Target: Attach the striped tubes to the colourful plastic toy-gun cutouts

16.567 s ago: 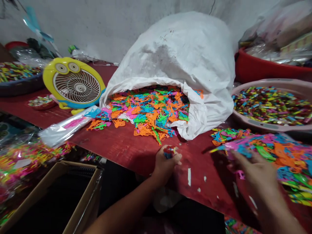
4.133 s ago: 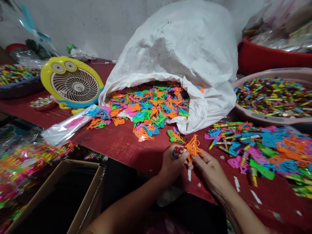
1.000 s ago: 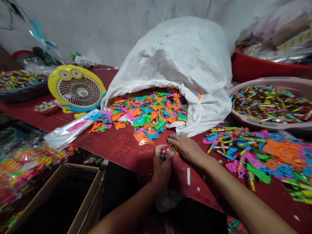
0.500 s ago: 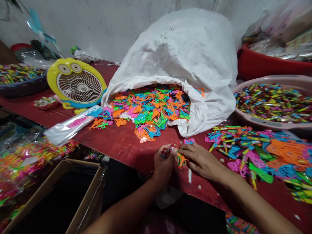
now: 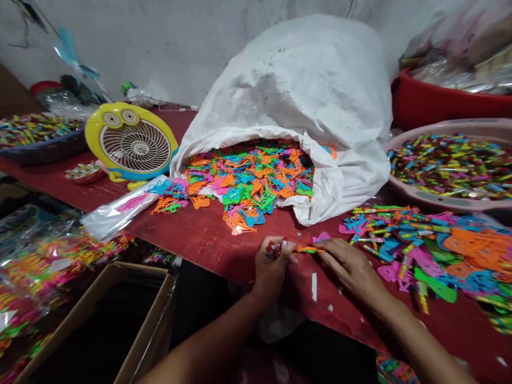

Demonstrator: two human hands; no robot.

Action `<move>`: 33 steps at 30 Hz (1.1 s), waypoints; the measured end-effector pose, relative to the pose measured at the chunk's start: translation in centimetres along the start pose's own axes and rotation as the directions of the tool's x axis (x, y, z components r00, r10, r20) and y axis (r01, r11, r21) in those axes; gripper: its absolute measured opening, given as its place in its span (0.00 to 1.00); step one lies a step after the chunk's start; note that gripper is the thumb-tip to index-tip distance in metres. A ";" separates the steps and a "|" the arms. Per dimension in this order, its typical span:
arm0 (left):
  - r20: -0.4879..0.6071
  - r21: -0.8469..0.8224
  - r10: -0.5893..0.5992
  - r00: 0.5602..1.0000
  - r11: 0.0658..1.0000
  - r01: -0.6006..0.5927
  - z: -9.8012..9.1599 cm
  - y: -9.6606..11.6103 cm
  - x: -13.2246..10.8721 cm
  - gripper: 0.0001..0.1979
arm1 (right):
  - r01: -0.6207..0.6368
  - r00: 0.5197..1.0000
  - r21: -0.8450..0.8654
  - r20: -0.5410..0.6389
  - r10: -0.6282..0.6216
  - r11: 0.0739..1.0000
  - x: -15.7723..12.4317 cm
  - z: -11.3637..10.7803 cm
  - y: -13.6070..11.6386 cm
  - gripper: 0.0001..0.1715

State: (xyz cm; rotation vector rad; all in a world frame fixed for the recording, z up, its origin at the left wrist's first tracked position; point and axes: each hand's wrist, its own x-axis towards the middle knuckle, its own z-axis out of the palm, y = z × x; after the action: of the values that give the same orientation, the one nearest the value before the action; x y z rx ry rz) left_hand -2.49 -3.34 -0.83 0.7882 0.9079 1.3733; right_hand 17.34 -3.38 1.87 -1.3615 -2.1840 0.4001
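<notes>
Left hand (image 5: 271, 269) clamped on small bundle of multicoloured plastic pieces (image 5: 274, 248), lower centre of frame. Right hand (image 5: 349, 265) apart from it, pinching thin orange-and-green plastic strip (image 5: 309, 248) between them, over dark-red painted table (image 5: 208, 250). Loose bright plastic shapes (image 5: 424, 240) at right; white woven sack (image 5: 304, 90) upper centre. Risk: slackened grip could spill bundle; pieces could slide off table edge toward brown cardboard box (image 5: 146, 325).

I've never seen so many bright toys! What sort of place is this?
It looks like a small workshop for packing plastic toys by hand. A white woven sack spills bright plastic pieces onto a red table, a pink basin holds heaps of small coloured items, and a cardboard box stands open below.
</notes>
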 end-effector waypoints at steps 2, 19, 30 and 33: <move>-0.003 0.025 -0.007 1.000 1.000 0.007 0.2 -0.3 0.1 0.12 | -0.134 0.988 0.126 -0.053 0.142 0.983 -0.8 0.2 -0.6 0.14; 0.156 0.029 -0.086 0.984 0.996 0.083 0.5 -0.2 0.3 0.12 | -0.370 0.876 0.437 -0.131 0.465 0.820 -1.7 0.7 -4.4 0.15; 0.170 -0.031 -0.065 0.983 0.997 0.072 0.5 -0.5 0.1 0.11 | -0.353 0.852 0.502 -0.178 0.493 0.790 -0.5 2.0 -7.1 0.17; 0.170 -0.012 -0.052 0.984 0.998 0.055 0.4 -0.8 0.1 0.10 | -0.349 0.857 0.445 -0.205 0.474 0.825 -0.6 2.2 -7.1 0.16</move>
State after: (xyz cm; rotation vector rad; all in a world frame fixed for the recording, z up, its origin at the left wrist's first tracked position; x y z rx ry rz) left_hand -1.74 -3.29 -1.35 0.8481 0.7785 1.2451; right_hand 11.04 -7.00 3.50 -1.5405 -1.4407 0.6971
